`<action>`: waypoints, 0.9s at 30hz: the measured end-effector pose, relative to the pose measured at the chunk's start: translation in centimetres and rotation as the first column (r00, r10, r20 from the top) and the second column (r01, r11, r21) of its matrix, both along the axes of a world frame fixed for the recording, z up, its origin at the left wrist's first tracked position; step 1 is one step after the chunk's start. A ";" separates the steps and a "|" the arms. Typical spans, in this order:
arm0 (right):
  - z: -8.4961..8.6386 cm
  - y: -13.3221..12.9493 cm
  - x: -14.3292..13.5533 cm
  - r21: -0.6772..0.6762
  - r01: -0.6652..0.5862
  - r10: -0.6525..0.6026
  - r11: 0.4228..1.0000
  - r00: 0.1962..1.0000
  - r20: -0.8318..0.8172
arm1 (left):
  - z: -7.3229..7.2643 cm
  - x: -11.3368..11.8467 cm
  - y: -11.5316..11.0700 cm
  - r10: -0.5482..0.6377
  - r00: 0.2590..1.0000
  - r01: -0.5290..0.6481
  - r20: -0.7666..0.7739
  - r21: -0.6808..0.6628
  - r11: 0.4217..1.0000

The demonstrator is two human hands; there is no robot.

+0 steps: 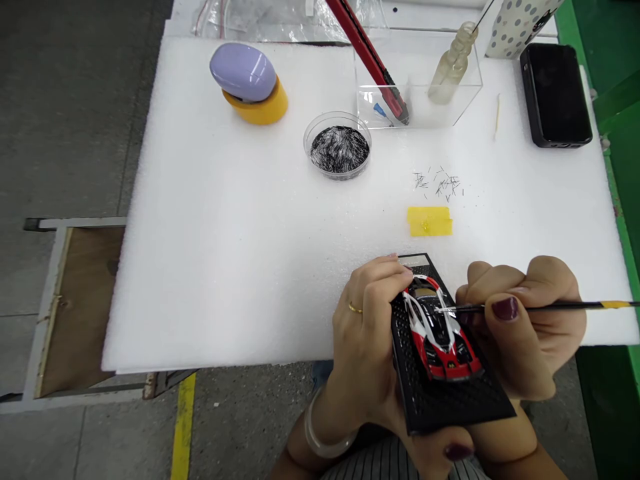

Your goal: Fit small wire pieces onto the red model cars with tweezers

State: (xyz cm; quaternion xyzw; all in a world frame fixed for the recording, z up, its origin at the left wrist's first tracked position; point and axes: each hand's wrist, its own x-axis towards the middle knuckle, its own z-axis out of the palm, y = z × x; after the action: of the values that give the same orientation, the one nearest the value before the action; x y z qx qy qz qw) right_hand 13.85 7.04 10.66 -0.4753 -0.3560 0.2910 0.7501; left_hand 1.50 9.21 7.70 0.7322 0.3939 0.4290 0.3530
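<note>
My left hand (370,333) grips a black textured display base (480,407) from its left side, with the thumb under the near edge. On the base sits a red, white and black model car (450,363). My right hand (530,320) pinches a fine paintbrush (560,306) with a black handle and a yellow band. The brush tip touches or hovers just over the middle of the car; which one I cannot tell. Beyond the base lies a yellow tape piece (430,221), and past it are scattered short black fibres (443,183).
A round clear dish (337,145) holds many black fibres. Behind it, a clear box (420,107) contains a red cutter (370,57) and a small bottle (453,63). A purple oval object (243,71) rests on a yellow roll (265,110). A black device (556,95) lies far right.
</note>
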 end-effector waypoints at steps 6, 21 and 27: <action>0.0 0.0 0.0 0.013 -0.014 0.014 1.000 1.000 -0.003 | 0.0 0.1 0.0 -0.002 0.999 0.003 0.043 -0.024 1.000; 0.0 0.2 0.0 0.006 0.000 0.000 1.000 1.000 0.021 | 0.0 0.1 0.1 0.010 1.000 -0.010 0.013 -0.005 1.000; -0.1 0.1 0.0 0.020 -0.019 0.020 1.000 1.000 -0.010 | 0.0 0.0 0.0 -0.006 0.999 0.007 0.037 -0.017 1.000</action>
State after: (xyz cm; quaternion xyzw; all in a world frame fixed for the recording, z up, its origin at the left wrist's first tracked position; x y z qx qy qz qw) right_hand 13.81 7.12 10.60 -0.4630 -0.3598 0.2971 0.7536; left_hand 1.52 9.23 7.70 0.7224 0.3885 0.4382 0.3678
